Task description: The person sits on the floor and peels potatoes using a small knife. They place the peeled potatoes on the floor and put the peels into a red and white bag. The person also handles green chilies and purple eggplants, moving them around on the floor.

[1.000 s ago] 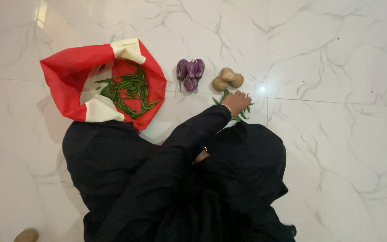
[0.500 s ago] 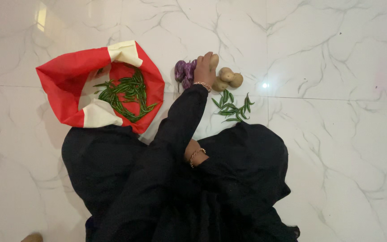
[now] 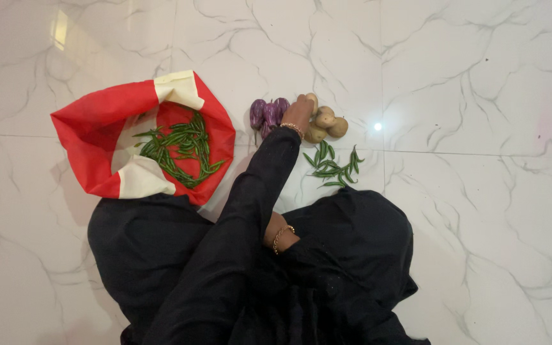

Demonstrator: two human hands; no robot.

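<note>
Your left hand (image 3: pixel 299 112) seemingly clasps a potato (image 3: pixel 312 101), long axis pointing away, beside the eggplants (image 3: pixel 268 114); open floor (image 3: pixel 467 96) beyond; right hand's grip I cannot tell.

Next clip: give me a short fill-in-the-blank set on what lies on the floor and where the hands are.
1. The red and cream bag holds green ____.
2. The left hand rests between the purple eggplants and the brown ____.
3. The loose chillies lie on the white marble ____.
4. The right hand, wearing a ____ at its wrist, stays tucked against the black clothing.

Missing words: chillies; potatoes; floor; bracelet
</note>
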